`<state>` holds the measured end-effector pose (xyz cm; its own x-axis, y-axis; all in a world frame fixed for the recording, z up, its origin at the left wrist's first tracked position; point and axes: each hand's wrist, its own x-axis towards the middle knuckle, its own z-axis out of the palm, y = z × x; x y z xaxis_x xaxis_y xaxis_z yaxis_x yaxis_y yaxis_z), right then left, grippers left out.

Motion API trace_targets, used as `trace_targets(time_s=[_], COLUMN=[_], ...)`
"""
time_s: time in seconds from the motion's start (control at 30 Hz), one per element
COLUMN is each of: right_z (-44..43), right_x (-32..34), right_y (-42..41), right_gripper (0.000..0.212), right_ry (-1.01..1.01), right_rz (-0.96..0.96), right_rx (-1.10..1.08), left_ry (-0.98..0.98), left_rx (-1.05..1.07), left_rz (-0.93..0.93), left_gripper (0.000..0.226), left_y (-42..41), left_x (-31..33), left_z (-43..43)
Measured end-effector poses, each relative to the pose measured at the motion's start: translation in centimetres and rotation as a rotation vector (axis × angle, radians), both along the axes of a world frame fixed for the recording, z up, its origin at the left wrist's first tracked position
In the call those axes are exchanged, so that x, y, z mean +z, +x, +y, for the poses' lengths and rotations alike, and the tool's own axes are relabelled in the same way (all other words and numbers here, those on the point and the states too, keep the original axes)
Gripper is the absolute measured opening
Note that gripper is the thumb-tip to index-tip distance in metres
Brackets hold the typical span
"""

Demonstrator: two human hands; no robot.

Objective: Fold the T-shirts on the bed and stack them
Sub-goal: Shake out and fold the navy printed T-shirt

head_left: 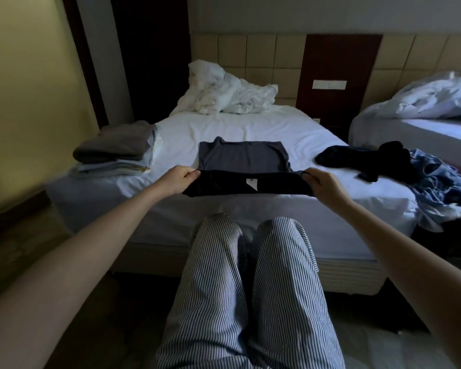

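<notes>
Dark navy T-shirt point(242, 157) is lying flat mid-bed, near edge lifted off the sheet with a white label showing on the raised part. Left hand point(180, 177) pinches one corner of that edge, right hand point(321, 182) pinches the other – fingers curled tight on the fabric. On the bed point(250, 123), the folded stack point(116, 151) sits off to the left, grey one on top. A black garment point(357, 159) and a blue heap point(442, 190) lie unfolded on the right – crumpled white duvet point(230, 93) at the headboard.
</notes>
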<state>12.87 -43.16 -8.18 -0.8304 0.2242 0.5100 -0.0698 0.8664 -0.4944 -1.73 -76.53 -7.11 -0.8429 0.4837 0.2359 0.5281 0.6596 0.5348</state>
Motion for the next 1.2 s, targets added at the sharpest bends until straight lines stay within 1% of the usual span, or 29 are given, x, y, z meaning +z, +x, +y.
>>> trace_targets(time_s=[0.03,0.1,0.17,0.2,0.3,0.37,0.43,0.5,0.57,0.67,0.77,0.87,1.0,1.1,1.2], right_z=[-0.3,-0.9,-1.4,-1.5,-1.2,-0.7,-0.1,0.7,1.5,2.4,2.9,3.6,5.7,7.3,8.2], right_x=[0.8,2.4,4.2,4.9,6.4,6.8,6.8,6.8,7.0,7.3,7.7,8.0,8.4,8.1,7.1], right_y=[0.7,2.0,3.4,4.1,5.2,4.7,3.6,1.9,-0.1,-3.6,-8.1,-12.8,-19.8,-25.4,-30.4], right_gripper=[0.02,0.025,0.026,0.026,0.03,0.03,0.025,0.021,0.02,0.021,0.018,0.024,0.028,0.027,0.026], right_ry=[-0.004,-0.007,0.018,0.021,-0.101,-0.158,-0.177,-0.185,-0.187,-0.18,-0.114,0.02,0.076,0.122,0.103], right_rz=[-0.021,-0.093,-0.22,-0.292,-0.492,-0.563,-0.544,-0.491,-0.439,-0.361,-0.328,-0.337,-0.337,-0.372,-0.378], right_rx=[0.016,0.079,0.147,0.171,0.269,0.299,0.264,0.216,0.159,0.103,0.073,0.069,0.056,0.034,-0.022], left_ry=[-0.036,-0.087,-0.149,-0.195,-0.287,-0.28,-0.211,-0.077,0.034,0.134,0.107,0.05,0.039,0.074,0.174], left_rx=[-0.015,-0.087,-0.181,-0.227,-0.337,-0.372,-0.338,-0.273,-0.209,-0.137,-0.078,-0.035,0.09,0.137,0.196], left_rz=[-0.056,-0.274,-0.516,-0.592,-0.697,-0.715,-0.655,-0.553,-0.461,-0.375,-0.255,-0.181,-0.083,-0.031,0.002], left_gripper=[0.037,0.037,0.034,0.033,0.03,0.028,0.029,0.029,0.029,0.023,0.024,0.029,0.028,0.022,0.015], left_y=[0.8,2.6,4.5,5.2,6.3,5.9,4.7,2.9,1.0,-2.3,-5.8,-9.8,-16.0,-20.9,-25.4], left_x=[0.8,2.2,3.6,4.3,5.8,6.2,6.2,6.3,6.5,6.4,6.2,5.7,4.6,4.3,3.3], left_z=[-0.3,-1.1,-1.8,-2.1,-2.4,-2.3,-1.9,-1.3,-0.5,0.7,2.5,4.1,5.7,7.2,9.0])
